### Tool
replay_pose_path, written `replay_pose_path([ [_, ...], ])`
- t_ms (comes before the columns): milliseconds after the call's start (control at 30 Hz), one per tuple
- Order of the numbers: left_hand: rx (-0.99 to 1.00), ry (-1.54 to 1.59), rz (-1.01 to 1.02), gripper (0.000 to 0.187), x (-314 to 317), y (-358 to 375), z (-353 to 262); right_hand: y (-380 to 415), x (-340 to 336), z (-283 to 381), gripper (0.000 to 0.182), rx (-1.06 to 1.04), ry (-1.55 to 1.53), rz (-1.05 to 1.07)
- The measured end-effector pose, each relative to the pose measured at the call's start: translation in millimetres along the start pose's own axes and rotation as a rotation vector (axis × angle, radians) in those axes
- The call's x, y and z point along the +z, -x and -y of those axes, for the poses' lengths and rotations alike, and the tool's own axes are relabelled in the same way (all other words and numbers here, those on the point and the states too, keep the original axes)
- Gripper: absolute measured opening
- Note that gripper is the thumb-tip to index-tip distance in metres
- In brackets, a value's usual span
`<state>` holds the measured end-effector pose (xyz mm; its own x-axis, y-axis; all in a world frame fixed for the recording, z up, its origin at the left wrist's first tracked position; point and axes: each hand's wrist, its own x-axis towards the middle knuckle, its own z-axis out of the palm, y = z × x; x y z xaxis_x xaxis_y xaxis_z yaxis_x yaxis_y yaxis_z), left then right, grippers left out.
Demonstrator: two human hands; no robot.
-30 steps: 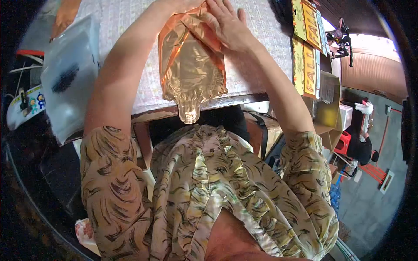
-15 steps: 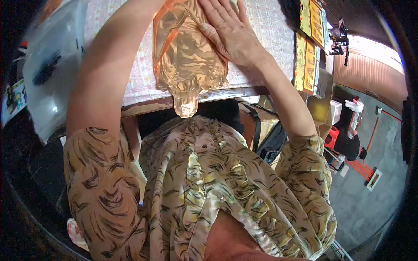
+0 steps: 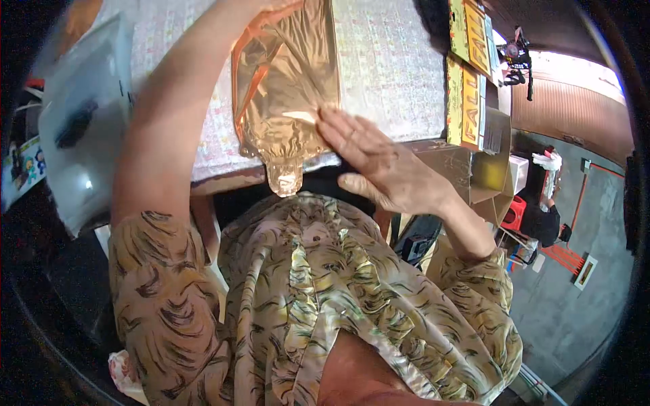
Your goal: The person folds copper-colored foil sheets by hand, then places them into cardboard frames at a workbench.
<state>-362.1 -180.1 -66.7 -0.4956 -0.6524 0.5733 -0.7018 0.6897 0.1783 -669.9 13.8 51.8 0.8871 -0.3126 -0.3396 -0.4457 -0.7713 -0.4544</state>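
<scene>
A shiny copper-coloured foil balloon [image 3: 291,88] lies flat on the patterned table cover, its narrow clear-ended neck hanging over the near edge. My right hand [image 3: 379,159] is open, fingers stretched out together and thumb apart, with its fingertips at the balloon's lower right edge. At the top of the view, my left hand [image 3: 274,10] reaches over the balloon's upper left part. Most of its fingers are cut off by the frame edge. Creases run across the foil, and gathered wrinkles mark its lower end.
A clear plastic bag [image 3: 88,128] hangs at the table's left side. Yellow boxes marked FALL [image 3: 467,101] stand along the right edge, above a cardboard carton [image 3: 491,155]. Farther right, a person in dark clothing [image 3: 542,220] is near a red stool [image 3: 514,213].
My right hand has slid down from the balloon's upper right to its lower right edge, uncovering the foil above. My left arm stays nearly in place.
</scene>
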Motion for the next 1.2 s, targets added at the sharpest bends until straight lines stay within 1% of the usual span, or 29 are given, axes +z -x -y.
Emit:
replay_pose_path([
  [33,0.17,-0.168,0.015,0.027,-5.1,-2.1,2.0,5.1,-13.1,4.0,0.076,-0.003,-0.086,0.074],
  [67,0.179,-0.189,0.01,0.027,-9.3,-4.1,1.7,9.0,-23.4,3.0,0.073,-0.009,-0.172,0.151],
  [100,0.192,-0.209,0.008,0.026,-12.2,-4.4,-2.1,5.6,-35.0,0.3,0.067,-0.068,-0.023,0.143],
  [133,0.206,-0.222,0.01,0.024,-13.6,-4.4,-6.9,1.8,-53.8,3.7,0.059,0.106,-0.21,0.113],
  [167,0.108,-0.17,0.053,0.024,-12.1,-4.3,-7.6,-13.4,-63.3,10.6,0.056,0.221,-0.329,-0.099],
  [200,0.118,-0.18,0.055,0.024,-6.2,-2.6,-6.7,-33.2,-67.0,15.0,0.054,0.333,-0.448,-0.312],
  [267,0.264,-0.106,-0.305,0.025,1.7,0.0,-2.1,-82.2,-54.9,-14.4,0.059,0.217,-0.127,-0.608],
  [300,0.11,-0.221,0.028,0.026,-15.7,-1.4,-11.3,-108.8,-41.8,-34.5,0.059,0.21,-0.13,-0.619],
  [367,0.119,-0.23,0.019,0.027,-12.8,-0.8,-7.5,-150.8,-11.6,-65.5,0.069,0.193,0.219,-0.773],
  [400,0.124,-0.228,0.001,0.028,-7.6,1.7,-2.7,-155.5,-3.0,-64.7,0.069,0.185,0.212,-0.78],
  [433,0.354,-0.295,-0.207,0.03,-6.5,0.1,3.8,-157.9,4.3,-59.6,0.072,0.155,0.207,-0.788],
  [467,0.35,-0.303,-0.199,0.03,-3.1,2.2,7.1,-159.2,11.8,-55.2,0.075,0.125,0.203,-0.793],
  [533,-0.065,0.039,0.006,0.031,-5.0,-0.6,-4.8,-149.7,14.6,-52.3,0.074,0.068,0.221,-0.801],
  [567,-0.068,0.033,0.011,0.031,-6.2,-0.1,-11.1,-142.4,11.7,-50.7,0.074,0.054,0.295,-0.702],
  [600,-0.139,0.019,0.037,0.035,-8.8,0.3,-16.7,-137.5,9.1,-48.8,0.074,0.038,0.371,-0.61],
  [667,-0.278,-0.019,0.082,0.046,-12.7,-1.1,-19.6,-134.4,9.0,-44.7,0.072,0.023,0.347,-0.596],
  [767,-0.288,-0.037,0.079,0.045,-9.2,-1.8,-17.4,-132.7,8.4,-42.8,0.069,0.056,0.372,-0.517],
  [800,-0.284,-0.042,0.077,0.045,-8.2,-0.6,-16.6,-132.3,7.9,-42.3,0.069,0.045,0.372,-0.525],
  [833,-0.286,0.017,0.051,0.045,-7.9,-0.8,-14.5,-131.2,7.7,-41.7,0.069,0.051,0.375,-0.513],
  [867,-0.283,0.006,0.053,0.045,-8.0,0.0,-12.7,-130.4,7.4,-41.2,0.069,0.057,0.379,-0.502],
  [933,-0.342,0.134,0.06,0.044,-14.1,-0.5,-13.4,-130.3,8.6,-41.3,0.069,0.06,0.385,-0.513],
  [967,-0.337,0.122,0.061,0.044,-17.9,-2.2,-12.5,-130.5,9.0,-41.6,0.068,0.069,0.393,-0.513],
  [1033,-0.409,0.429,0.011,0.044,-23.9,-4.9,-9.5,-130.6,9.6,-42.2,0.068,0.065,0.378,-0.527],
  [1133,-0.388,0.466,0.001,0.043,-39.0,-8.1,-0.6,-131.5,11.0,-42.8,0.068,0.071,0.37,-0.53],
  [1167,-0.332,0.327,0.046,0.042,-46.4,-10.1,6.4,-130.9,11.6,-43.2,0.068,0.078,0.38,-0.523],
  [1200,-0.326,0.33,0.051,0.042,-48.7,-10.0,14.7,-130.3,11.6,-43.4,0.068,0.085,0.378,-0.525],
])
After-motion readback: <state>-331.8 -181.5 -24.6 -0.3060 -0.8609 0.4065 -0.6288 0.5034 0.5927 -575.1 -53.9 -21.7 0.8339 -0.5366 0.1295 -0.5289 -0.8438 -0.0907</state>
